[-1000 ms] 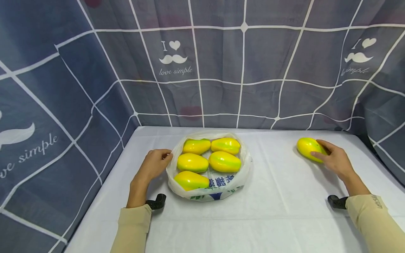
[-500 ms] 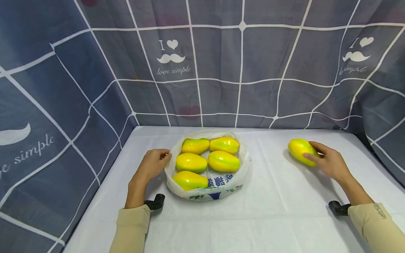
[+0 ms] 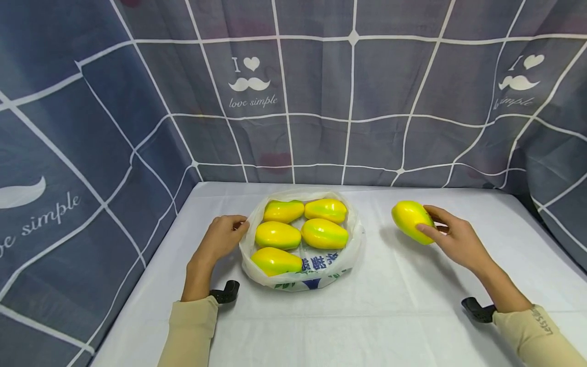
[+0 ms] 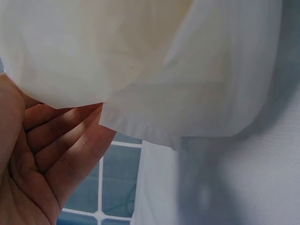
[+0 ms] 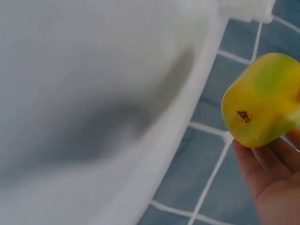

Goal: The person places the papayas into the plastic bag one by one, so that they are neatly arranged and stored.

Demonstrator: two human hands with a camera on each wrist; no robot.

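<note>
Grasping a yellow-green papaya, the right grip lies just right of it; left grip pinches the bag.

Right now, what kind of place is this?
Probably a small staged booth, not a real kitchen: a white-covered table, a gray checked curtain hung close behind and beside it, and glossy yellow-green fruits in a plastic bag.
</note>
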